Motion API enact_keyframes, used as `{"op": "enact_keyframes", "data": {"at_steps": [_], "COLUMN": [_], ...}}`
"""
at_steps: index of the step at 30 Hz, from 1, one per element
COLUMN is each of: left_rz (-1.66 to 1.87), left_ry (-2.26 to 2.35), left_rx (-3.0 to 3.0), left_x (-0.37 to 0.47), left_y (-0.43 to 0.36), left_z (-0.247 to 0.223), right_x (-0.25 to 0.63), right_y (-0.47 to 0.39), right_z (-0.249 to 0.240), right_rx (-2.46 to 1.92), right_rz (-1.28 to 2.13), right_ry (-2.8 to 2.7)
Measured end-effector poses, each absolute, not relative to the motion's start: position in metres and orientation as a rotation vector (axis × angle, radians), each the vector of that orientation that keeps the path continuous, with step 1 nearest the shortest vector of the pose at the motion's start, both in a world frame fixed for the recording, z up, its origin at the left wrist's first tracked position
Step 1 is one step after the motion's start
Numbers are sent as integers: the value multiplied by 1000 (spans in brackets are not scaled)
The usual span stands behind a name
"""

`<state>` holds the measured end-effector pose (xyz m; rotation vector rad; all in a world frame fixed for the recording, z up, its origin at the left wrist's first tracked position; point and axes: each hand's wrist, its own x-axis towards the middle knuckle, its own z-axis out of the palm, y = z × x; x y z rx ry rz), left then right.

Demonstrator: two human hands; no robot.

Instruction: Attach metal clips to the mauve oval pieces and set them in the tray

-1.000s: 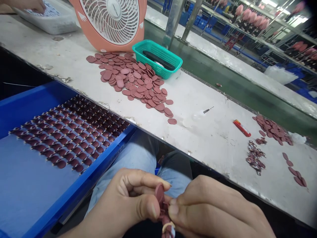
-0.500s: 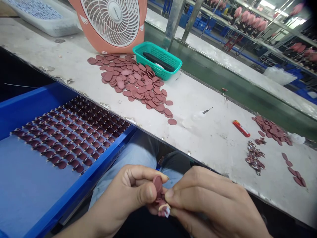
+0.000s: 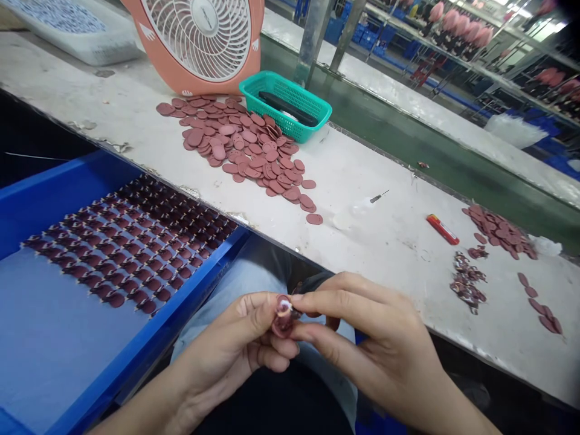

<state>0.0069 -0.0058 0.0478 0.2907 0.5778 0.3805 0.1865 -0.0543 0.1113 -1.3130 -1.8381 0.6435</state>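
Observation:
Between my hands, above my lap, is a small reddish-brown figurine piece [image 3: 283, 317] with a whitish detail on top. My left hand [image 3: 244, 332] is closed on it, thumb and fingers pinching its left side. From the right, the thumb and forefinger of my right hand [image 3: 362, 326] grip the same piece. Fingers cover much of it, so its full shape is hidden. To the left, rows of similar reddish-brown pieces [image 3: 131, 241] lie in a blue tray [image 3: 81, 362]. A pile of flat oval discs [image 3: 254, 151] is spread on the worktable [image 3: 371, 241].
An orange fan [image 3: 203, 42] stands at the back beside a green basket [image 3: 290, 109] with a black object inside. Farther right lie a thin pointed tool [image 3: 377, 197], a red packet [image 3: 443, 229], small brown parts [image 3: 467, 281] and more discs [image 3: 502, 232]. A white tub [image 3: 99, 48] is at upper left.
The piece has turned in my fingers, bringing its whitish detail to the top, and has risen slightly. My right hand has shifted up and its fingers have straightened somewhat.

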Motion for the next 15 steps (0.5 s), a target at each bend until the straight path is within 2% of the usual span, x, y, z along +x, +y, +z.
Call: {"op": "enact_keyframes", "data": {"at_steps": [15], "left_rz": [396], "left_ry": [625], "left_rx": [350], "left_x": [7], "left_y": [-8], "left_z": [49], "right_x": [186], "right_y": [-56], "right_z": [108], "right_rx": [-1333], "right_rz": [584], "right_ry": [-1827]}}
